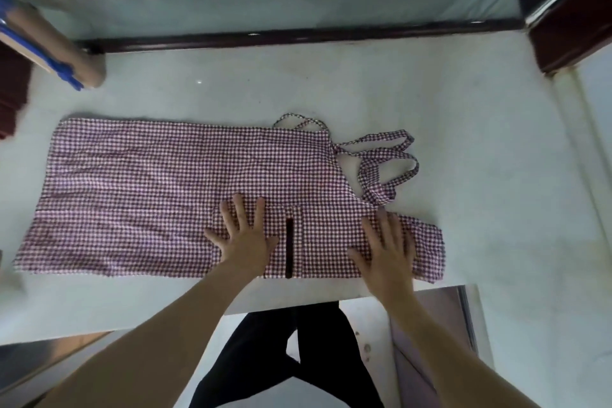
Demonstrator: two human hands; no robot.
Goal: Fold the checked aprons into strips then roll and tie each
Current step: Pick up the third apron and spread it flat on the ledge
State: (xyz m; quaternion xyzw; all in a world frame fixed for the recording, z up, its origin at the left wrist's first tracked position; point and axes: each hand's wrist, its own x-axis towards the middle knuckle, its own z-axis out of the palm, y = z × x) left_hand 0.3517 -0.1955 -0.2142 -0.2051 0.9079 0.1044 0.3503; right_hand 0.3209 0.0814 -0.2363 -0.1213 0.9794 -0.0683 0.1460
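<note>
The pale surface [331, 89] fills most of the frame, a dark rail along its far edge. Spread flat across the middle lies the apron [149, 182], purple-and-white check, reaching from the left side almost to the right, its near edge close to the surface's near edge. A pocket panel with a dark vertical strip [289, 247] sits low at centre. The ties [381, 162] lie looped in a loose tangle at the apron's upper right, on the bare surface. Both hands are down flat on the cloth: the left hand [243, 238] just left of the dark strip, fingers straight and spread, gripping nothing; the right hand [387, 245] toward the lower right of the apron, fingers likewise extended, palm down, slightly blurred. At upper left, a tan roll with blue edging [63, 56] rests on the surface.
</note>
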